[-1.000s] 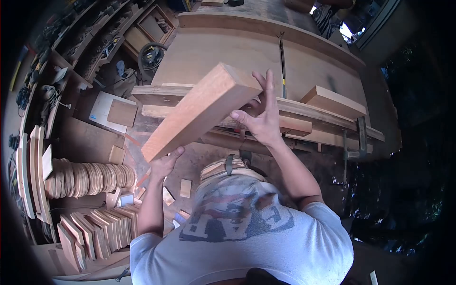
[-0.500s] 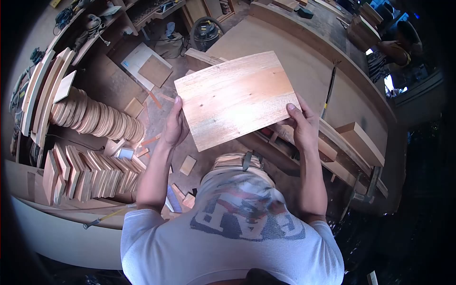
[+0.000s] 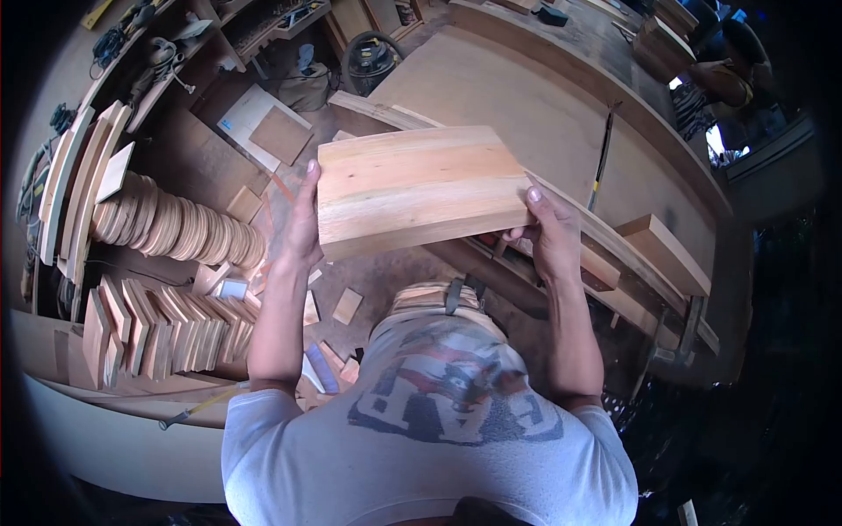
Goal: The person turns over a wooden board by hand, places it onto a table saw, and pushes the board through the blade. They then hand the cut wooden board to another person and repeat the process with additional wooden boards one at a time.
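Observation:
A wooden board (image 3: 425,184) is held up in front of me, tilted so its near edge shows as a thick band. My left hand (image 3: 304,219) grips its left end, the thumb along the side edge. At the right end my right hand (image 3: 551,230) is closed on the board, thumb on the top face and fingers underneath. The upper face has pale and reddish grain with a few small dark knots. Most fingers of my left hand are hidden by the board and the hand itself.
Left of me stand a row of angled wooden pieces (image 3: 167,329) and a long stack of thin rounded pieces (image 3: 180,219). A big workbench panel (image 3: 491,83) lies ahead, with a vacuum (image 3: 371,61) beyond it. Another person's arm (image 3: 719,83) shows at upper right. Offcuts (image 3: 347,305) lie on the floor.
The board has been tilted and lowered slightly, so its near edge now shows and the bright glare on its face is gone. Both hands keep their hold.

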Motion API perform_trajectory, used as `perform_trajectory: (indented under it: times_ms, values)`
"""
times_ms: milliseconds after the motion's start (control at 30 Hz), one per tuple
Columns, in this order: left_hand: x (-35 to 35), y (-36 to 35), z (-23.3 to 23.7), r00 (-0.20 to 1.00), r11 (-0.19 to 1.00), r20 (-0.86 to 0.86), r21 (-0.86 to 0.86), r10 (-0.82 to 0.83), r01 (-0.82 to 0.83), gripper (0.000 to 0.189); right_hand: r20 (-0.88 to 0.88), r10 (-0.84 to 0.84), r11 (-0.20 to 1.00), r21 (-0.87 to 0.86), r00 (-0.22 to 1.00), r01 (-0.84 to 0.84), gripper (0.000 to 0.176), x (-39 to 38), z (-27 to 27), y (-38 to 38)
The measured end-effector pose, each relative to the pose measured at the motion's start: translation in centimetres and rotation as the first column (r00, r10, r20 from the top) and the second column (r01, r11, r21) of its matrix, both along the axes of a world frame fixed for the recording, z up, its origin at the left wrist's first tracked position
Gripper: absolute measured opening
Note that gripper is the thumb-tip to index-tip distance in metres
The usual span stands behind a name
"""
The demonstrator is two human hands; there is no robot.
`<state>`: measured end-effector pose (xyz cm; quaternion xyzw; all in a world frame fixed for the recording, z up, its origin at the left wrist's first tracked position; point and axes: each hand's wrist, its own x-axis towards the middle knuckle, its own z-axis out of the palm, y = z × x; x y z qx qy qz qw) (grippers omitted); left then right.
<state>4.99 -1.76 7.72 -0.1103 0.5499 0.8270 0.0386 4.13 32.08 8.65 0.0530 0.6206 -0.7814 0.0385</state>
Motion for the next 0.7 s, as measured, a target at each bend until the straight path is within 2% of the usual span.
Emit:
perform_trajectory:
  times_ms: [67, 167, 267, 300, 400, 433, 567, 667, 700]
  values:
    - [-0.4, -0.4, -0.4, 1.000, 1.000, -0.005, 0.011, -0.004, 0.004, 0.081, -0.021, 0.025, 1.000, 0.013, 0.999, -0.025, 0.059, 0.1, 0.2, 0.2]
    - [-0.8, -1.6, -0.1, 0.992, 0.988, 0.049, 0.106, -0.118, 0.112, 0.074, -0.065, 0.062, 0.998, 0.005, 0.996, -0.062, 0.064, 0.4, -0.3, 0.8]
    - [-1.2, -0.2, 1.5, 0.980, 0.975, -0.080, -0.146, -0.181, 0.168, 0.074, -0.256, 0.065, 0.993, 0.111, 0.964, -0.037, 0.071, 0.9, -0.6, 0.9]
    - [-2.0, 0.0, 1.0, 0.981, 0.985, -0.117, -0.092, -0.155, 0.145, 0.076, -0.256, 0.061, 0.994, 0.099, 0.965, -0.037, 0.070, 1.1, -0.4, 1.1]
    - [-3.7, 0.9, 0.2, 0.963, 0.971, -0.190, -0.181, -0.191, 0.156, 0.086, -0.358, 0.035, 0.994, 0.110, 0.933, 0.004, 0.066, 1.2, -0.6, 2.3]
    - [-4.6, 1.4, -0.3, 0.959, 0.979, -0.234, -0.165, -0.157, 0.120, 0.087, -0.387, 0.012, 0.996, 0.090, 0.922, 0.025, 0.062, 1.1, -0.6, 2.6]
    - [-9.1, 4.6, 0.6, 0.888, 0.982, -0.428, -0.155, -0.168, 0.111, 0.086, -0.453, -0.061, 0.935, 0.285, 0.890, 0.209, 0.054, 0.9, 0.4, 5.2]
    - [-15.5, 8.6, 1.5, 0.777, 0.958, -0.581, -0.271, -0.245, 0.100, 0.081, -0.650, -0.142, 0.774, 0.397, 0.747, 0.493, 0.046, 2.2, 1.7, 10.6]
    - [-16.8, 10.0, 2.1, 0.753, 0.938, -0.605, -0.343, -0.259, 0.047, 0.081, -0.672, -0.207, 0.742, 0.366, 0.711, 0.562, 0.039, 3.0, 2.2, 11.9]
